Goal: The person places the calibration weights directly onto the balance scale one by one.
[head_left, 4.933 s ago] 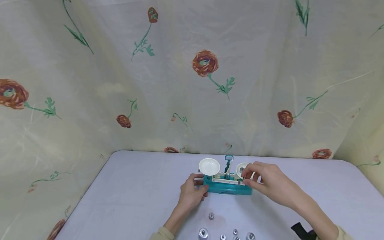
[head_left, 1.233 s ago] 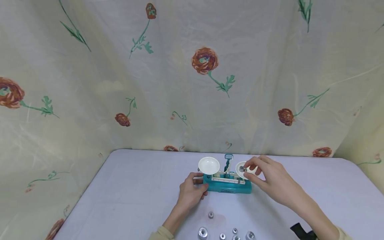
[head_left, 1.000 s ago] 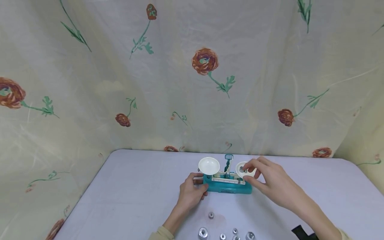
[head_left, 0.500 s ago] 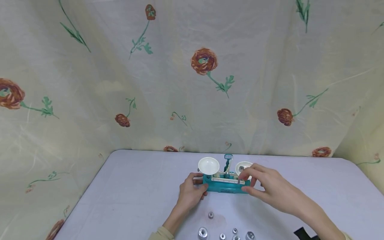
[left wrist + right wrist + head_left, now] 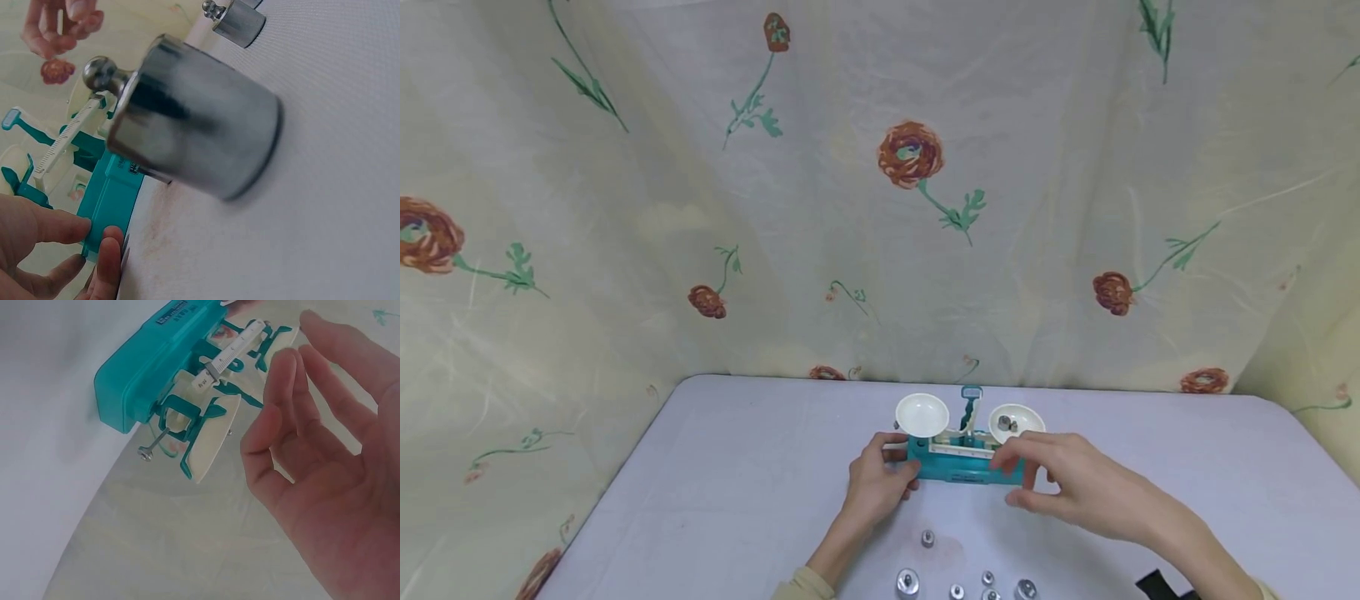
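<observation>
A teal balance scale (image 5: 966, 472) stands toward the back of the table. My left hand (image 5: 878, 485) grips the left end of its base; thumb and fingers wrap that end in the left wrist view. Two small metal weights (image 5: 1004, 423) sit in the white right pan (image 5: 1028, 415), while the white left pan (image 5: 922, 414) holds nothing. My right hand (image 5: 1078, 485) hovers before the base's right end, its fingers loosely bent and holding nothing, as the right wrist view (image 5: 331, 475) also shows. It covers the right end of the graduated beam (image 5: 958, 450); a slider (image 5: 211, 370) shows there from the right wrist.
Several knobbed metal weights stand on the table in front of the scale, among them a large one (image 5: 907, 582) and a small one (image 5: 928, 538). A black item (image 5: 1157, 586) lies by my right forearm. Flowered cloth (image 5: 820, 208) hangs behind the table.
My right hand has drawn back from the right pan, past the beam's right end, down toward the front. Both weights in the pan now show. The left hand keeps its grip on the base.
</observation>
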The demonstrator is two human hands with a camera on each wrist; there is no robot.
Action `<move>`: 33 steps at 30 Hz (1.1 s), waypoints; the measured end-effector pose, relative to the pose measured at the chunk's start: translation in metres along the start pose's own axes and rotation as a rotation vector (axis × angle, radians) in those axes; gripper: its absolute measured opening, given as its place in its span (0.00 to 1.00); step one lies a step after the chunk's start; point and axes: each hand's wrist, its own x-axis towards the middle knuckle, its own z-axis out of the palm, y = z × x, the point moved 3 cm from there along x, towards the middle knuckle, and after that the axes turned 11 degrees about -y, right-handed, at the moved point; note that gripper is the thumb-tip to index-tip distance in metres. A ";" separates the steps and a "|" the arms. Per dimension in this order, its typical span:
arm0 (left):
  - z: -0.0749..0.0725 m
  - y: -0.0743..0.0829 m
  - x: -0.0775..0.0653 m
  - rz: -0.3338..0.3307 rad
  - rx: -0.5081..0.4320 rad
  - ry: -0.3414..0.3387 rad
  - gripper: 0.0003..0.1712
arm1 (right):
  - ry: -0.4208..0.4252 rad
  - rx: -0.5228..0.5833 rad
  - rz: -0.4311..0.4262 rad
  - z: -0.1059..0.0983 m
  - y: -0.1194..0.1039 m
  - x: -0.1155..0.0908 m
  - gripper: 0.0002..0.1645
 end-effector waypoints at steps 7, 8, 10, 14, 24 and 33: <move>0.000 0.000 0.000 -0.004 0.007 -0.001 0.25 | -0.072 0.034 -0.049 0.005 0.001 0.002 0.19; 0.000 0.000 0.000 -0.004 0.008 -0.001 0.25 | -0.081 0.039 -0.046 0.006 0.002 0.002 0.20; 0.000 0.000 0.000 -0.004 0.009 -0.001 0.25 | -0.095 0.045 -0.043 0.007 0.003 0.003 0.19; 0.000 0.000 0.000 -0.005 0.008 -0.001 0.25 | -0.114 0.051 -0.055 0.010 0.007 0.004 0.20; 0.001 0.000 0.000 -0.007 0.015 0.005 0.25 | -0.209 0.113 -0.089 0.020 0.012 0.006 0.21; 0.001 0.000 0.000 -0.009 0.014 0.009 0.25 | -0.296 0.183 -0.062 0.029 0.017 0.006 0.24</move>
